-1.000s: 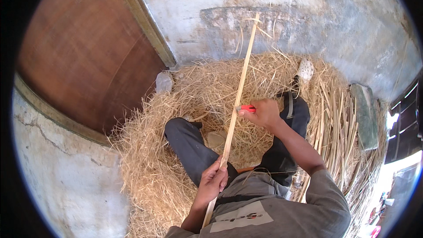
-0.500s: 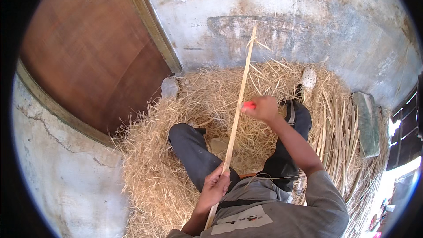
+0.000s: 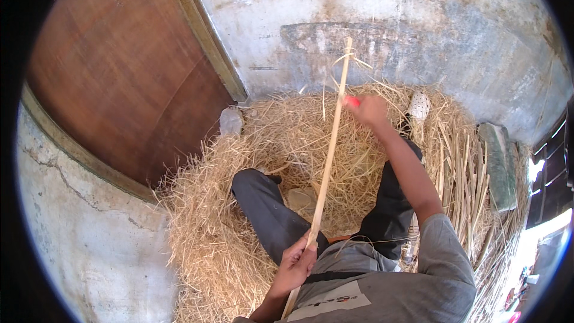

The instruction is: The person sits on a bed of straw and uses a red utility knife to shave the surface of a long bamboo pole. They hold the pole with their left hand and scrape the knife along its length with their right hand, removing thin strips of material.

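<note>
A long pale strip [image 3: 330, 161], which looks like split bamboo, runs from beside my waist up toward the wall. My left hand [image 3: 297, 261] is closed around its lower part, just over my lap. Farther up, my right hand [image 3: 371, 110] grips a red-handled knife [image 3: 352, 101] against the strip; its blade is blurred and hard to make out. Thin curled shavings [image 3: 353, 58] hang from the strip near its far end.
Straw-like shavings [image 3: 209, 221] heap around my legs. Long thin sticks [image 3: 457, 185] lie on the right, with a greenish stone slab [image 3: 498, 167] beyond them. A brown door panel [image 3: 131, 72] and a stained wall [image 3: 406, 12] stand close ahead.
My right hand has slid the knife up along the strip, away from me. A loose shaving now shows beside the strip. The left hand keeps its hold, nearly unmoved.
</note>
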### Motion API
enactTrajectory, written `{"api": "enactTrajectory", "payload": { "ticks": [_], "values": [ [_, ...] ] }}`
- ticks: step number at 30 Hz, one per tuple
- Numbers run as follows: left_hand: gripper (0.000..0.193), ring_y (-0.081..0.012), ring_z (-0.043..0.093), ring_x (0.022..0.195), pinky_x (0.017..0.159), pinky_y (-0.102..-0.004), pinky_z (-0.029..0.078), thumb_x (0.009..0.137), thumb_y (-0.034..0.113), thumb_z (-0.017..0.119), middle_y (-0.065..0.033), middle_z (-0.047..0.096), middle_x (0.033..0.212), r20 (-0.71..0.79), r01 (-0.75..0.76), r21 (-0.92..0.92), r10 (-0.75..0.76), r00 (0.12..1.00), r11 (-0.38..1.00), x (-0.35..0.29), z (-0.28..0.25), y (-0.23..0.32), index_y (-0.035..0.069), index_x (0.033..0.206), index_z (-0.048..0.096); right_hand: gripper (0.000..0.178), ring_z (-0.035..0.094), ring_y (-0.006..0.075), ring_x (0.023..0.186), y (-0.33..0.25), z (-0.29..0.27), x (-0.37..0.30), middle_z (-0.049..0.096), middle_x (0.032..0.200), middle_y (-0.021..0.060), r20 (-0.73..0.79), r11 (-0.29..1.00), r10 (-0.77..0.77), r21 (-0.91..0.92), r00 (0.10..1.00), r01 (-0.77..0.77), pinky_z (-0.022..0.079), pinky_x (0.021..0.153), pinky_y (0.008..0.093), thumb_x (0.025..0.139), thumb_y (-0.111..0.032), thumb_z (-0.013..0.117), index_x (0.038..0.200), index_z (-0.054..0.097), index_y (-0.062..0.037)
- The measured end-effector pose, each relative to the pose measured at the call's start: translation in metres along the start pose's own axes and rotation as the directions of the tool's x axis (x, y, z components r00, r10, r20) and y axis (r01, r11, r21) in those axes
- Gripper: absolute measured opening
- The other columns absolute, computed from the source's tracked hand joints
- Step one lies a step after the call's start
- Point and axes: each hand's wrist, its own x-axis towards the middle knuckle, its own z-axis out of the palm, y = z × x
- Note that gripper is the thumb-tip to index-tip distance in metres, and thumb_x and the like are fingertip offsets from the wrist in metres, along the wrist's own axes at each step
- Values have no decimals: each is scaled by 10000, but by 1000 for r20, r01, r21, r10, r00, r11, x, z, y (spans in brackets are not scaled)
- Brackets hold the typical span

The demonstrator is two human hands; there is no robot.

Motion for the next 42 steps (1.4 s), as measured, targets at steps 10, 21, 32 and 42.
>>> {"api": "enactTrajectory", "payload": {
  "ticks": [10,21,32,42],
  "values": [
    [458,-26,372,517,459,-184,322,1009,161,469,54,407,639,-4,98,-23,-98,995,995,-5,-5,-21,106,1455,379,839,614,337,607,64,-46,10,580,582,191,-26,972,221,83,975,-218,483,618,454,859,-756,359,614,623,2],
    [501,-39,362,498,439,-184,312,1024,177,438,37,377,613,47,-13,-142,20,999,990,31,-6,-2,53,1483,280,631,580,330,478,-46,-18,-140,538,492,138,-50,903,-392,171,919,394,445,461,419,789,-680,582,626,661,-76],
    [488,-4,341,590,510,-171,278,999,175,517,87,393,705,-139,-132,181,158,978,975,23,-2,6,5,1434,377,650,561,270,448,-56,-6,-155,511,482,71,-54,771,-618,151,784,619,425,440,393,653,-760,631,529,556,-126],
    [481,-11,346,584,507,-178,288,1005,165,499,76,387,695,-136,-158,169,182,974,973,25,-8,7,7,1440,366,670,538,266,434,-61,9,-117,491,466,61,-214,739,-642,86,736,669,397,423,402,670,-757,619,530,526,-109]
  ]
}}
